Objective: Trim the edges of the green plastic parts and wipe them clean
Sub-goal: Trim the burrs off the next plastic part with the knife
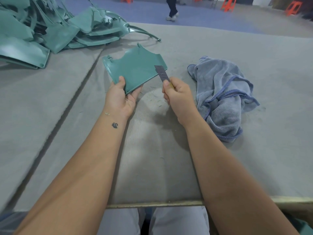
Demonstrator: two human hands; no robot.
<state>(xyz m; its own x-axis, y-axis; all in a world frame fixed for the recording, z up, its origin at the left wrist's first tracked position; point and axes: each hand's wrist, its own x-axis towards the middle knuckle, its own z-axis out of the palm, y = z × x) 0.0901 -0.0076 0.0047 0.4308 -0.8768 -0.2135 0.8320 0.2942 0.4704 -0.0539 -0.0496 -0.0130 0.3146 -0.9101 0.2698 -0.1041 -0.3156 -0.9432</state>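
Observation:
My left hand (121, 97) grips the near corner of a green plastic part (135, 68), thumb on top and fingers underneath, holding it tilted above the table. My right hand (177, 94) is curled round a utility knife, and its dark blade (161, 72) lies against the part's right edge. A crumpled blue-grey towel (223, 92) lies on the table just right of my right hand. Fine green shavings (155, 99) are scattered on the grey mat below my hands.
A large pile of green plastic parts (44, 29) fills the far left of the grey table (254, 48). A dark seam (71, 106) runs diagonally across the mat. Beyond the table a person's legs (172, 9) and orange stools (228, 3) stand on the floor.

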